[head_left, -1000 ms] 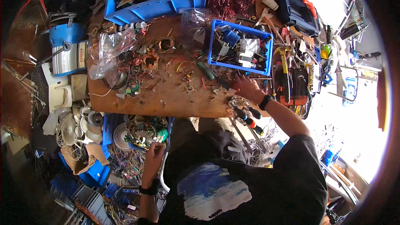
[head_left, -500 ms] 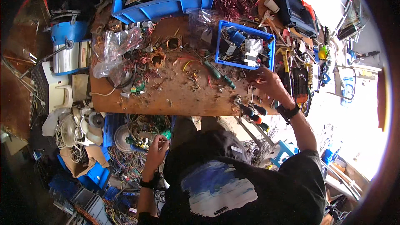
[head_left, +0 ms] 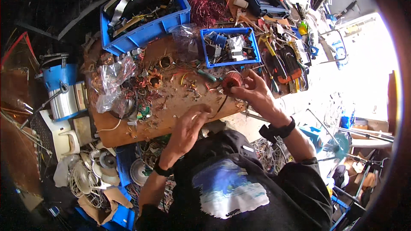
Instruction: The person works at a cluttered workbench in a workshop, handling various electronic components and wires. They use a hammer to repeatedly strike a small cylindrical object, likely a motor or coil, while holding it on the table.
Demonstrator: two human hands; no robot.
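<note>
My right hand point(head_left: 256, 94) grips a short reddish, ribbed cylinder point(head_left: 232, 80) above the table's front part, thumb at its near side. From its dark end a thin dark cord point(head_left: 221, 105) runs down toward my left hand. My left hand point(head_left: 188, 130) is closed, its fingers pressed together at the cord's lower end. What exactly the cylinder is, I cannot tell. Behind it on the tabletop is a green-handled tool point(head_left: 207, 75), partly covered by my right hand's surroundings. A small blue crate point(head_left: 231, 63) of mixed electrical parts stands just beyond the cylinder.
Scraps and wire bits litter the brown table point(head_left: 171, 117). At the back left stands a large blue bin point(head_left: 147, 33) of parts, beside a heap of red wire point(head_left: 207, 10). Clear plastic bags point(head_left: 109, 83) lie at left. Hand tools point(head_left: 280, 55) crowd the right side.
My right hand has come back from the small crate's near edge and now holds the reddish cylinder. My left hand has risen from below the table edge to the cord. The view has shifted.
</note>
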